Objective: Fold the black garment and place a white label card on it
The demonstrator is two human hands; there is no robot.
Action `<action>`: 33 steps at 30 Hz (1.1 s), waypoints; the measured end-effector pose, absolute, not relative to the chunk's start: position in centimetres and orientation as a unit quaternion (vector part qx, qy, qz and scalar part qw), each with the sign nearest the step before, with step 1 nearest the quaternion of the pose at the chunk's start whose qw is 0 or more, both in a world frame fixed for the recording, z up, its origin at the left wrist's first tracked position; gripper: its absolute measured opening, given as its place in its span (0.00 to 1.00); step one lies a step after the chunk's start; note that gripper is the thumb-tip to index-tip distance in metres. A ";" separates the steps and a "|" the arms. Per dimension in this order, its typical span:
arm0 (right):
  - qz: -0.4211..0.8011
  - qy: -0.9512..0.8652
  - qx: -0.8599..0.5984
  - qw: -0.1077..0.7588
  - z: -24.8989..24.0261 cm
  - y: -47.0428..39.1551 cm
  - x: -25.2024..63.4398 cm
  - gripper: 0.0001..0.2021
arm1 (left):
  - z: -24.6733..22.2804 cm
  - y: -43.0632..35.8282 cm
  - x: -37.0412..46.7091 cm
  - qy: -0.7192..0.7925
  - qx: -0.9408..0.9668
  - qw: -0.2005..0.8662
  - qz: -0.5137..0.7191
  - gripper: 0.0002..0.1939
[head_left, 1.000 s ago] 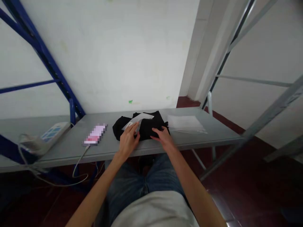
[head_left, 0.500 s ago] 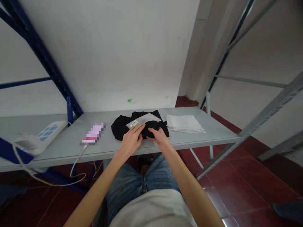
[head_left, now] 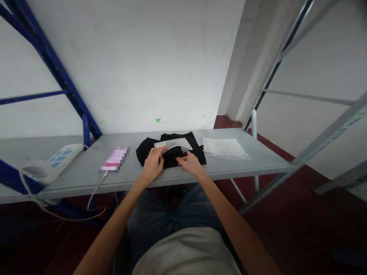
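Observation:
A folded black garment (head_left: 146, 149) lies at the middle of the grey table. On top of it is a pale grey sheet (head_left: 179, 143), apparently a plastic bag, with a small white label (head_left: 160, 144) at its left end. My left hand (head_left: 154, 163) is at the left end of the sheet, its fingers curled over the sheet's edge and the black cloth. To the right, my right hand (head_left: 190, 163) pinches black cloth beside the sheet's right end, thumb pointing left. Part of the cloth between the hands stands up in a dark fold. Both fingertips are partly hidden.
White flat sheets (head_left: 225, 148) lie in a stack to the right. A phone (head_left: 116, 158) with a white cable (head_left: 96, 188) is on the left, beyond it a white power strip (head_left: 64, 158). Blue posts (head_left: 71, 95) and grey posts (head_left: 323, 139) frame the table (head_left: 258, 162).
My left hand has shifted slightly left, off the middle of the sheet. The sheet is now bowed and the black cloth between my hands is lifted. My right hand stays about where it was.

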State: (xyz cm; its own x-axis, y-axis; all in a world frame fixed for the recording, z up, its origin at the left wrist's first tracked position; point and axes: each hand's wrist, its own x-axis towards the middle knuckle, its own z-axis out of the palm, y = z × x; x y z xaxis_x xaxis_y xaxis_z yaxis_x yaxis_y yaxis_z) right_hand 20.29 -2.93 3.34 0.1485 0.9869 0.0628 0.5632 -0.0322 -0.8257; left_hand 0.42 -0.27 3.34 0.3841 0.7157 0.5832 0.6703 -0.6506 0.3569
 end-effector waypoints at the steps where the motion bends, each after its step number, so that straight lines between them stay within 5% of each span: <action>1: 0.251 -0.590 -0.682 0.351 3.3 -3.6 21.3 0.19 | 3.4 -0.3 0.3 0.414 0.836 0.032 0.360 0.27; 9: 0.018 -0.698 -0.608 0.379 3.0 -2.5 26.4 0.34 | 3.2 0.2 1.7 0.443 0.825 -0.002 0.351 0.24; 19: 0.030 -0.767 -0.501 0.400 2.0 1.7 24.8 0.07 | 2.8 3.3 3.2 0.427 0.810 -0.004 0.401 0.07; 27: -0.042 -0.790 -0.511 0.338 3.6 2.2 23.7 0.04 | 3.3 5.3 3.3 0.436 0.826 -0.101 0.342 0.01; 33: -0.085 -0.799 -0.525 0.280 3.6 0.1 28.3 0.18 | 3.5 4.6 2.4 0.379 0.862 -0.158 0.296 0.19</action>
State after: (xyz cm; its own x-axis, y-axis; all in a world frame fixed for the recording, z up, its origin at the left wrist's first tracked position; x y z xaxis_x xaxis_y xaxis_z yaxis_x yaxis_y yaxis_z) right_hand 28.27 0.08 3.56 -0.2926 0.7916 0.5364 0.8867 0.4346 -0.1577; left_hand 2.36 4.64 3.53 0.5373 0.5595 0.6311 0.7472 -0.6628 -0.0485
